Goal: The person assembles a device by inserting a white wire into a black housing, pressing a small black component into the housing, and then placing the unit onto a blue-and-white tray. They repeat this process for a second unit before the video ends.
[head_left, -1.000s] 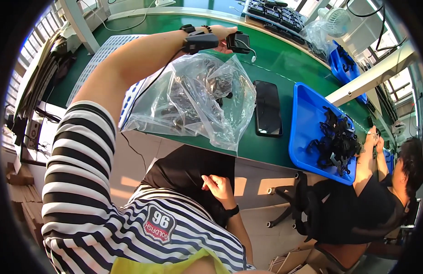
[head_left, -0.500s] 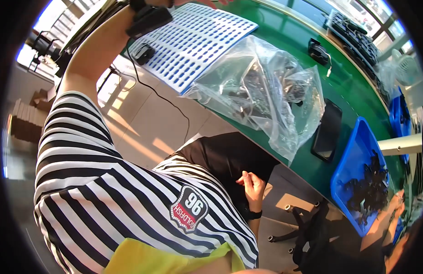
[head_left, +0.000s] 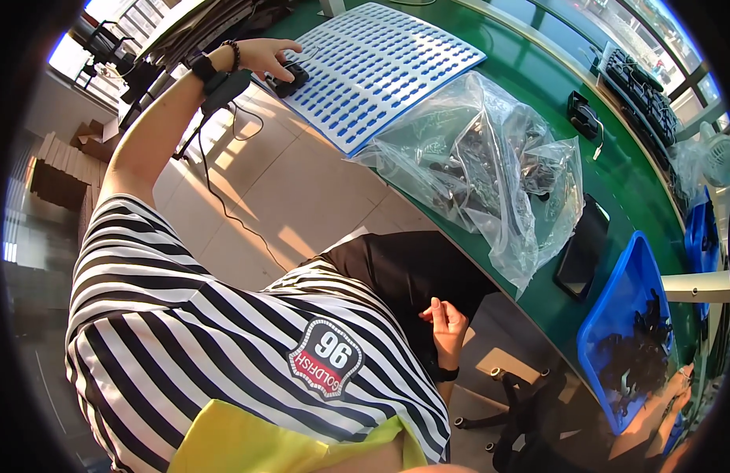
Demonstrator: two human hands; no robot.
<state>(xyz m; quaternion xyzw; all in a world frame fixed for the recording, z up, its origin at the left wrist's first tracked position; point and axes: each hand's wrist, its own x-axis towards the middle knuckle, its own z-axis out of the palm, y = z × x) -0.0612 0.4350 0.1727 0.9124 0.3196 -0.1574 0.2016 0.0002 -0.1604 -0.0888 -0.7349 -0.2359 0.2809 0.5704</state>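
Observation:
At the near left corner of a white tray (head_left: pixel 363 118) with rows of blue slots, my left hand (head_left: pixel 264 57) reaches out. Its thumb and fingers are around a small black device (head_left: pixel 290 80) with a thin pale wire. The exact grip is partly hidden. My right hand (head_left: pixel 448 325) rests by my lap, its fingers curled in and the thumb against them, with nothing visible in it. Beside the tray, a clear plastic bag (head_left: pixel 491 169) holds several dark parts.
A black phone (head_left: pixel 582 248) lies between the bag and a blue bin (head_left: pixel 600 323) of black parts. Another person's hand (head_left: pixel 679 386) is at the bin. Farther back are another black device (head_left: pixel 584 115) with a wire and a small fan (head_left: pixel 718 154). The green table edge runs diagonally.
My left hand has come down from beyond the tray's far left side onto the black device at the tray corner. The view has shifted slightly. My right hand stays by my lap.

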